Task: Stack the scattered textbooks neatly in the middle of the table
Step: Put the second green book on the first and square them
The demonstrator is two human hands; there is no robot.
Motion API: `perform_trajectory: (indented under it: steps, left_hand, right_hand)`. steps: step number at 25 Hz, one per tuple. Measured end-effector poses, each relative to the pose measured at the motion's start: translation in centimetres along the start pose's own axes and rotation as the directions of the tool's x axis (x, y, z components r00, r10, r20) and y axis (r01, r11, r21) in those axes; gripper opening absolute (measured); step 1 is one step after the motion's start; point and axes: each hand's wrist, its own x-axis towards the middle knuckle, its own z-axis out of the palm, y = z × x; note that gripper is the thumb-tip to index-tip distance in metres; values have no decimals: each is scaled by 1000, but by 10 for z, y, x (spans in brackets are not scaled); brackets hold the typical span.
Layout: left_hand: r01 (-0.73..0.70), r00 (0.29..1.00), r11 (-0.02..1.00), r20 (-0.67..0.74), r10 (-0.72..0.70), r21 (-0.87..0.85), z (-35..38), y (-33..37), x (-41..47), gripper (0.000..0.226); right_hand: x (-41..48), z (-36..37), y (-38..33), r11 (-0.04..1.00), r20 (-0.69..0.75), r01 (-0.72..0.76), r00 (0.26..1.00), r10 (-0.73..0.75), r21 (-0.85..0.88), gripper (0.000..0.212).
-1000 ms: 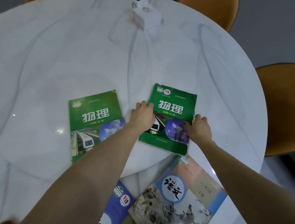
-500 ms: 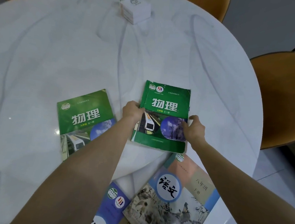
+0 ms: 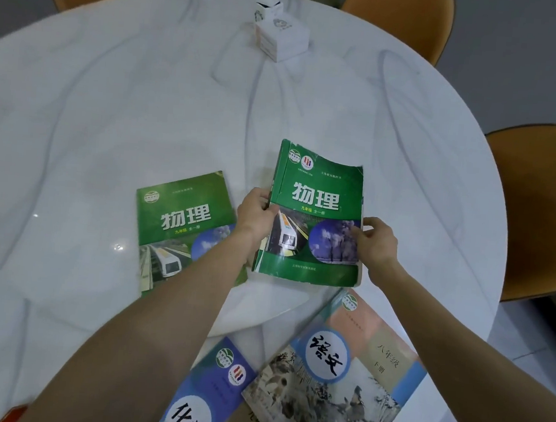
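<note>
On the white marble table (image 3: 94, 113), toward its left side, a green physics textbook (image 3: 182, 223) lies flat, its lower right corner hidden under the person's left forearm. Just right of it the left hand (image 3: 256, 210) is closed on the spine edge of a second green physics textbook (image 3: 321, 194), thumb on the cover and fingers curled beneath. That book sits near the table's middle, tilted up a little, its worn page edges showing along the right and bottom. The right hand (image 3: 375, 242) pinches the opposite edge, thumb pressed on the cover's round photograph, the other fingers behind the pages.

Nearer the front edge, a blue chemistry textbook (image 3: 212, 389) lies partly out of view, and just right of it a Chinese language textbook (image 3: 340, 375) with an ink-painting cover lies askew, overlapping another book whose cover I cannot make out.

At the far side stands a white cube-shaped box (image 3: 283, 39), closed, with a smaller white box (image 3: 268, 10) just behind it; what either holds cannot be seen. Orange chairs (image 3: 542, 211) ring the table.
</note>
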Motion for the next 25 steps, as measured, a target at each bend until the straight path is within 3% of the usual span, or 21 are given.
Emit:
perform_trajectory:
  steps: [12,17,20,25]
  left_hand:
    - [72,956,984,-269,-115,-163,-140,-37,-11,28]
    - [103,922,965,-341,-183,-240,-182,-64,-16,26]
    - [121,912,958,-351,-211,-260,-192,-79,-18,17]
    - [169,901,942,-343,-266,-289,-196,-100,-24,20]
  right_hand:
    - [-37,109,-76,965,213,262,944,-251,-26,27]
    - [-45,156,-90,949,284,305,919,-272,-78,26]
    - [-48,174,-87,947,304,307,915,-265,-96,27]
    - [-53,190,-73,938,335,313,909,-249,-150,31]
